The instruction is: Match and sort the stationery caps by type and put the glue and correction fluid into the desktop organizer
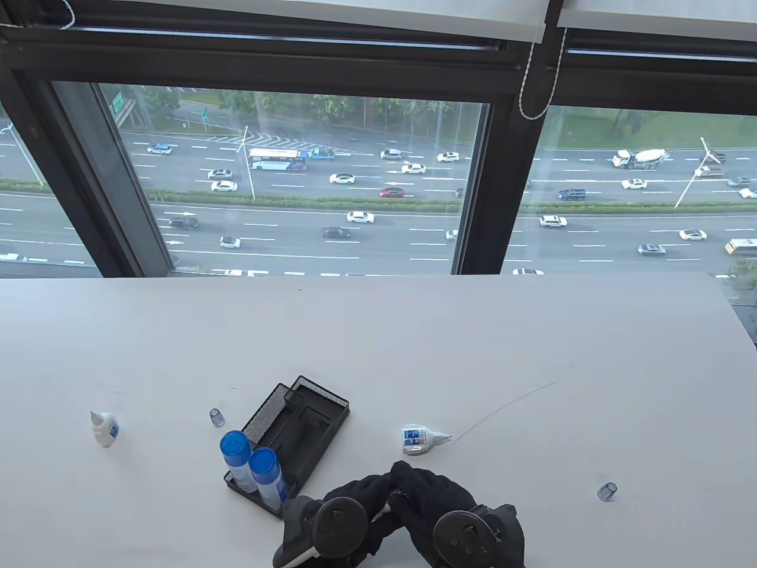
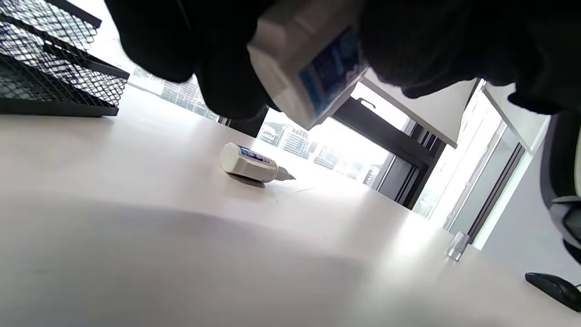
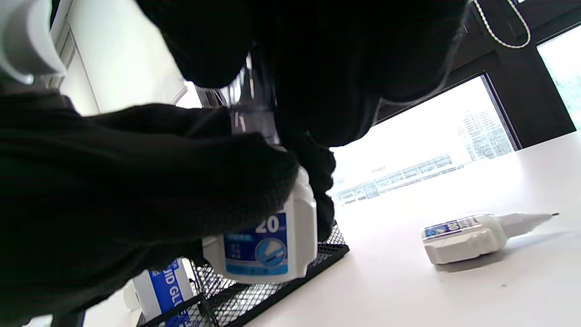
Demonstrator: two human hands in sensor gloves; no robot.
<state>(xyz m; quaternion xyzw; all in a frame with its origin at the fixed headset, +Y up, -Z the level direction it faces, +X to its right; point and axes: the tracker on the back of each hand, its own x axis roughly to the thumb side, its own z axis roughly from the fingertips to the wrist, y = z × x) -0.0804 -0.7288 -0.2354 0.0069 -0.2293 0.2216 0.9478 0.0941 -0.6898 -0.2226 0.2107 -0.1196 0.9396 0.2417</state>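
Near the table's front edge my left hand [image 1: 362, 491] grips a white correction fluid bottle [image 3: 268, 245] with a blue label, also seen close up in the left wrist view [image 2: 308, 68]. My right hand [image 1: 421, 486] pinches a clear cap [image 3: 250, 111] at the bottle's tip. A second correction fluid bottle [image 1: 421, 439] lies uncapped on the table just beyond my hands. A third bottle [image 1: 104, 427] stands at the far left. Loose clear caps stand by the organizer [image 1: 216, 416] and at the right [image 1: 607, 491]. The black mesh organizer [image 1: 307, 408] holds two blue-capped glue sticks [image 1: 236, 454].
The organizer sits just left of my hands. A dark computer mouse [image 2: 553, 288] lies at the table's right edge. Behind the white table [image 1: 532, 331] is a large window with black frames.
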